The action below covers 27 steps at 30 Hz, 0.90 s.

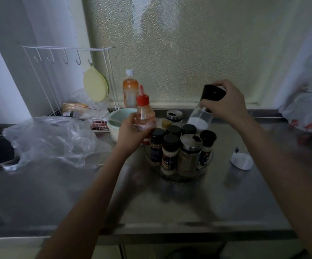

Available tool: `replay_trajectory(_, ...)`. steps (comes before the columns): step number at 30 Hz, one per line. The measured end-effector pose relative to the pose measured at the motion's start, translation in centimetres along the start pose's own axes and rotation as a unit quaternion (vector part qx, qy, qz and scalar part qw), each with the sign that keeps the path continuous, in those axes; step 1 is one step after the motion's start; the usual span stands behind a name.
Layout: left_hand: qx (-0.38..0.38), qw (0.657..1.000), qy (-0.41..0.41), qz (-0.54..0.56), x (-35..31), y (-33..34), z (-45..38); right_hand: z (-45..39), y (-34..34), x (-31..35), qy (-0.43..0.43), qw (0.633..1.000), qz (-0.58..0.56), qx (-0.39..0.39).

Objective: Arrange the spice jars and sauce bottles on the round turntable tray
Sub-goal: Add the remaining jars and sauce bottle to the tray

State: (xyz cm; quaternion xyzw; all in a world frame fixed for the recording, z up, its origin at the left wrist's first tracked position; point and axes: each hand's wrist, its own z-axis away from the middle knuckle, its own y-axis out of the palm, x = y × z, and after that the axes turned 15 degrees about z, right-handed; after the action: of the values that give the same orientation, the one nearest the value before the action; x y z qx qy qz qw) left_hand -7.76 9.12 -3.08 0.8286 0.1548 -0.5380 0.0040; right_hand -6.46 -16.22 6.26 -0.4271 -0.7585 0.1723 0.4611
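A clear round turntable tray (208, 163) sits mid-counter, packed with several black-capped spice jars (170, 152) and a steel-lidded shaker (189, 152). My left hand (132, 130) grips a red-capped sauce bottle (144, 113) upright at the tray's left rear edge. My right hand (226, 103) holds a tall clear jar with a black cap (201, 116), tilted, white powder at its bottom, above the tray's back right. Behind the tray stand a small steel-lidded glass jar (174, 115) and a small yellow-capped jar (166, 123).
An orange drink bottle (130, 88) stands by the frosted window. A pale green bowl (117, 121) is left of the tray, with a crumpled plastic bag (54, 139) and white wire rack (67, 75) further left. A small white object (242, 160) lies right. A plastic bag (308, 109) hangs far right.
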Motion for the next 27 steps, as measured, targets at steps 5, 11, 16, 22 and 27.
replay_trajectory(5, 0.078, 0.997, -0.008, 0.018, -0.3, 0.1, 0.0, 0.5, 0.6, -0.2, 0.009, 0.996, 0.005, 0.089)
replay_trajectory(11, 0.141, 0.988, -0.067, 0.007, 0.5, -0.4, 0.0, 1.0, 1.8, -2.4, -0.002, 0.98, 0.03, 0.198)
replay_trajectory(16, 0.153, 0.986, -0.043, -0.056, 0.2, 0.9, -0.2, 1.0, 1.3, -2.5, 0.015, 0.969, 0.029, 0.243)
replay_trajectory(22, 0.126, 0.99, -0.041, -0.039, 1.0, 0.8, 0.9, 0.1, 1.6, -1.1, -0.012, 0.962, 0.079, 0.26)
replay_trajectory(27, 0.076, 0.996, -0.039, 0.026, 2.2, 0.9, 3.3, -2.7, 3.9, 2.9, -0.104, 0.897, 0.333, 0.272)
